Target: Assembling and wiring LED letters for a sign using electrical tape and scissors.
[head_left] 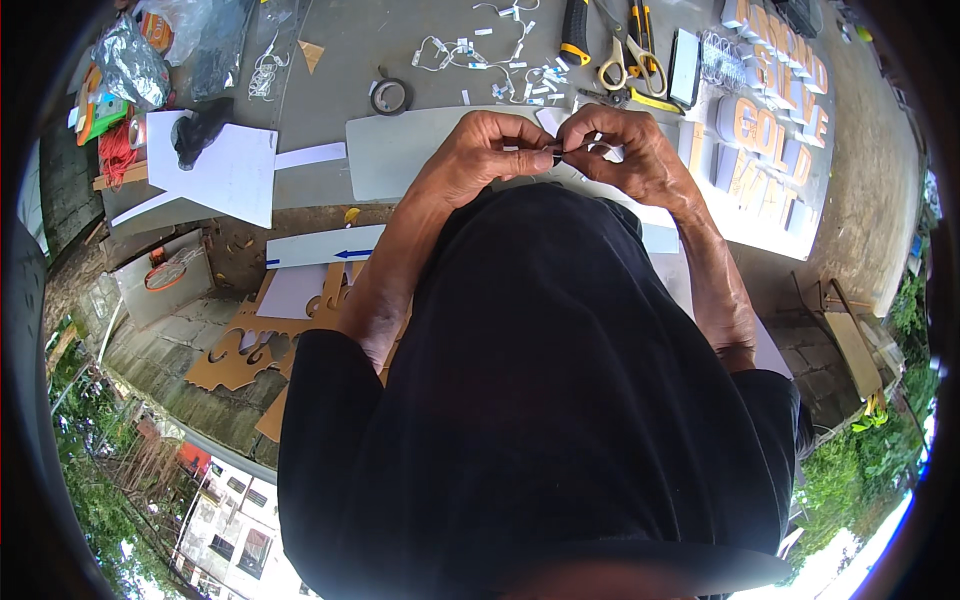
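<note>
My left hand point(492, 148) and my right hand point(632, 152) meet over the near side of the table, fingertips almost touching. Both are closed in a pinch on a small dark strip point(558, 153), too small to tell its kind. A pale thin piece shows by the right fingers, partly hidden. Under the hands lies a flat grey-white sheet point(390, 160). Beyond them spread strings of small white LED modules point(480, 60). A roll of dark tape point(391, 96) lies to the left of these.
Scissors point(632, 68), a yellow-black cutter point(641, 30) and a phone point(684, 68) lie beyond my right hand. Raised letters point(765, 130) stand on a white board at right. White sheets point(220, 165) and plastic bags point(130, 62) are at left. Cut brown board point(250, 345) lies below the table.
</note>
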A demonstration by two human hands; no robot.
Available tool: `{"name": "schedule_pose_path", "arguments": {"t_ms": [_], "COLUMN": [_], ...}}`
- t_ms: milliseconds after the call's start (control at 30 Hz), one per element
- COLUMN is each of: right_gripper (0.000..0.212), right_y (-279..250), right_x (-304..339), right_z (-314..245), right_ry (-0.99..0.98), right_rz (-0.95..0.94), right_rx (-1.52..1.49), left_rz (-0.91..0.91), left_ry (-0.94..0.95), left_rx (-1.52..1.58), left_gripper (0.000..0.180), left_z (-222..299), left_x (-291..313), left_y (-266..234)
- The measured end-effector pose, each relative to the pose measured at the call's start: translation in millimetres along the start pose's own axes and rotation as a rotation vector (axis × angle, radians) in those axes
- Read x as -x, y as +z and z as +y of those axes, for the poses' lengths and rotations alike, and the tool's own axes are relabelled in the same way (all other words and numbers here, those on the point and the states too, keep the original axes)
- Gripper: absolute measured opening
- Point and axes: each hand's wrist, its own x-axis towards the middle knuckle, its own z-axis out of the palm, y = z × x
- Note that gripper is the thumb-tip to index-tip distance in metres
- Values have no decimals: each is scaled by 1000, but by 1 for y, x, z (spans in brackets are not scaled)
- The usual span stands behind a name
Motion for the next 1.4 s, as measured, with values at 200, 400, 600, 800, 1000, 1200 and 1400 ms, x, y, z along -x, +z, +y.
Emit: {"name": "schedule_pose_path", "arguments": {"t_ms": [200, 400, 600, 800, 1000, 1200, 1400], "right_gripper": [15, 17, 22, 29, 48, 56, 54], "right_y": [4, 8, 6, 8, 5, 1, -8], "right_x": [1, 0, 1, 4, 11, 13, 10], "right_z": [1, -2, 3, 6, 17, 6, 3], "right_ry": [-61, -116, -250, -341, -343, -383, -303], "right_rz": [21, 90, 96, 61, 35, 24, -58], "right_rx": [24, 134, 181, 331, 441, 604, 372], "left_rz": [6, 91, 84, 35, 26, 55, 29], "left_ry": [-23, 13, -100, -224, -271, -280, -225], "left_rx": [25, -107, 20, 209, 244, 223, 234], "left_gripper": [22, 24, 22, 20, 18, 19, 23], "left_z": [5, 7, 6, 9, 7, 7, 1], "left_x": [4, 3, 4, 5, 2, 1, 3], "left_y": [3, 7, 5, -2, -4, 2, 0]}}
